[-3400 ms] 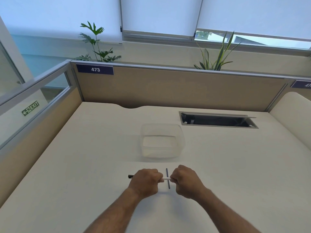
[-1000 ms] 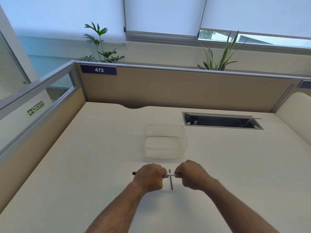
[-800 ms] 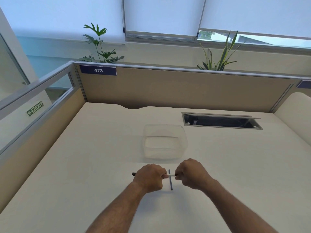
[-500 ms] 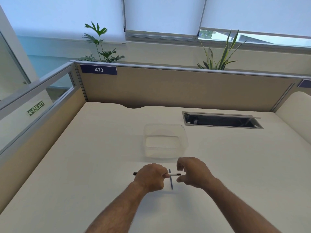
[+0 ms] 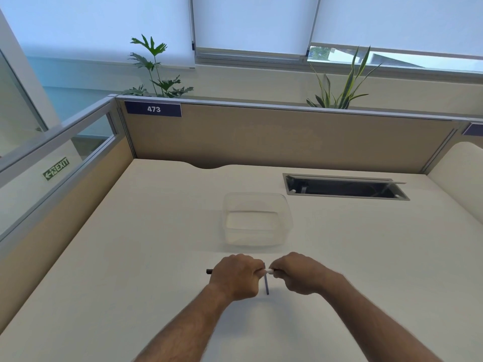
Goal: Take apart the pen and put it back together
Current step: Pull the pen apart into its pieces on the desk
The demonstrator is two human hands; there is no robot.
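Head view looks forward and down, close over the desk

Curled fingers hide most of the pen; both forearms run off-frame.

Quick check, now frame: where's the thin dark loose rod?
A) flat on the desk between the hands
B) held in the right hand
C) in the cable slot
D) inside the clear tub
A: the rod lies on the desk in the gap between the left hand and right hand, which both grip the pen; the tub looks empty.
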